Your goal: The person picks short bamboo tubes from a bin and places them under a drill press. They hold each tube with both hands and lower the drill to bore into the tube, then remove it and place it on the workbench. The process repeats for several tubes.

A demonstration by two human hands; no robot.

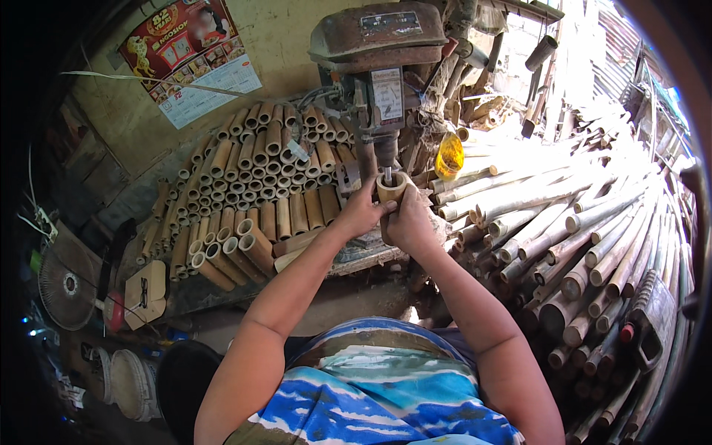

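Observation:
Both my hands hold a short bamboo tube upright under the drill press. The bit and chuck come down over the tube's open top, and the bit's tip seems to reach inside. My left hand closes round the tube's left side, thumb in front. From the right, my right hand wraps round it. The tube's lower part shows between my hands, above the dusty press table. My fingers behind the tube are hidden.
Cut bamboo tubes are stacked on the bench to the left. Long bamboo poles lie piled on the right. A yellow container hangs beside the press. At the lower left stand a fan and a cardboard piece. A calendar hangs on the wall.

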